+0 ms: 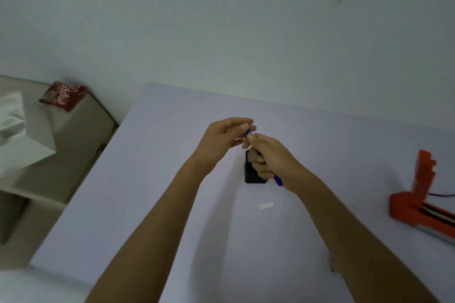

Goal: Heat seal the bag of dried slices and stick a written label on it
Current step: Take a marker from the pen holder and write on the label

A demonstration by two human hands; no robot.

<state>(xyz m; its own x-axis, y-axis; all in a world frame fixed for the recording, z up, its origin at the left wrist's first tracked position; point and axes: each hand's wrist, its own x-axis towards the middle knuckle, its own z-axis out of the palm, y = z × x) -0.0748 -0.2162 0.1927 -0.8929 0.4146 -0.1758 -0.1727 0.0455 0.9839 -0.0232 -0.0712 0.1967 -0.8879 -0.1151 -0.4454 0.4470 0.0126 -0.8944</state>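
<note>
Head view, both of my hands raised over the middle of the surface (172, 179). My right hand (270, 157) is closed in a full grip round the barrel of a blue pen (278, 181), whose lower end sticks out below the palm. My left hand (226, 135) pinches the pen's upper tip, fingers together on what I take to be the cap (248, 132); blur keeps me from telling whether it is on or coming off. Just beneath the hands stands a small black object (253, 174), which I cannot identify. Nearer to me lies a small white label (266, 205), flat and apart from everything else. At the right edge sits an orange heat sealer (418, 206), its arm lifted. No bag of slices shows on this surface; a red packet (62, 96) lies far left on a beige ledge (81, 125). I judge the step to be readying the pen for writing. Next: free the tip, lower it to the label, steady that label with my left hand.
</note>
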